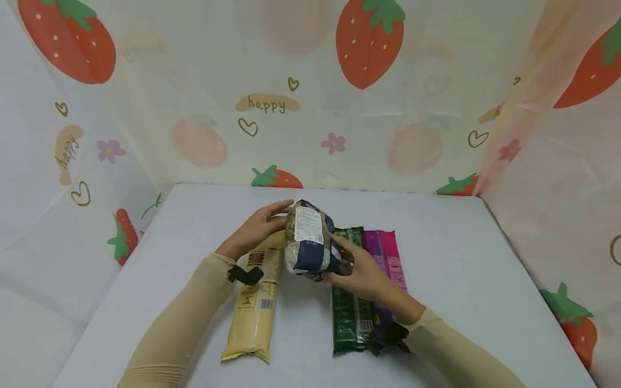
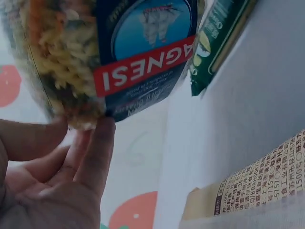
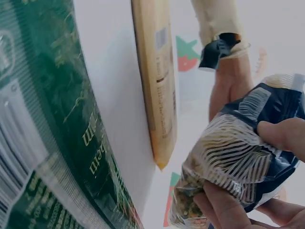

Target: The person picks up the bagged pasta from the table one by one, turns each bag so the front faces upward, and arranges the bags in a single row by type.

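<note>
A bag of tricolour spiral pasta [image 1: 308, 237], with a navy AGNESI label [image 2: 143, 71], is held tilted above the table. My right hand [image 1: 361, 272] grips its near right side, thumb on the wrapper and fingers around the clear part, as the right wrist view shows. At the far left end, my left hand [image 1: 259, 229] touches the bag with its thumb and fairly straight fingertips. Below the left forearm lies a long yellow packet [image 1: 254, 307]. Under the right hand lie a green spaghetti packet [image 1: 349, 318] and a purple-pink packet [image 1: 390, 258], side by side.
The white table [image 1: 456, 280] is enclosed at the back and both sides by cloth walls [image 1: 310, 134] printed with strawberries and hearts. Dark bands [image 1: 246, 275] sit around both wrists over beige sleeves [image 1: 184, 323].
</note>
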`<state>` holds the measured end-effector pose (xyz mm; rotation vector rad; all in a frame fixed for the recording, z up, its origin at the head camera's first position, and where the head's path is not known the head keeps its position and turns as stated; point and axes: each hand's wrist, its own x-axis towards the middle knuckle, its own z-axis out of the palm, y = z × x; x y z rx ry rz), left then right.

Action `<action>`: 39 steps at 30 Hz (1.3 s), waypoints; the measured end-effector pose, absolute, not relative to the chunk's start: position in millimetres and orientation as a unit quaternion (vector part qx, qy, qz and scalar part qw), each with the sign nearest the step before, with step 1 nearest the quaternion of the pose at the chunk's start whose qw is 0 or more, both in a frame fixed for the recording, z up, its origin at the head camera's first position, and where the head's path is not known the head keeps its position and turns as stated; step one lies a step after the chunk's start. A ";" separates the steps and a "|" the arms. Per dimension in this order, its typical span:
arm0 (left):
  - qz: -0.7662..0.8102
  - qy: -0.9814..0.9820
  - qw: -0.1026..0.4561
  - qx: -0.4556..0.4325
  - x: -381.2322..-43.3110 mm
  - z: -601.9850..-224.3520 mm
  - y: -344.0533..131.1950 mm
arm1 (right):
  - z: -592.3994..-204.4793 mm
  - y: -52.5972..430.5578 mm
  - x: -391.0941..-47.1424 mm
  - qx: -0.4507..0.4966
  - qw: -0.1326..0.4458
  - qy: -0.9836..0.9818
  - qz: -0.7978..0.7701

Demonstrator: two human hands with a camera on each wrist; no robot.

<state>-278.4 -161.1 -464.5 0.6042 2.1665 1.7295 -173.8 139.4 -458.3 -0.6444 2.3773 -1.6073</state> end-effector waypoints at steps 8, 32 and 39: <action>0.626 0.719 0.189 0.235 -281.7 -471.5 -166.4 | -457.3 138.7 -172.4 -0.223 0.112 0.776 -0.579; 0.658 0.705 0.222 0.146 -262.2 -462.3 -144.8 | -438.0 140.1 -186.1 -0.230 0.039 0.837 -0.496; 0.623 0.741 0.200 0.152 -260.5 -458.2 -139.9 | -433.9 141.0 -186.7 -0.278 0.056 0.840 -0.463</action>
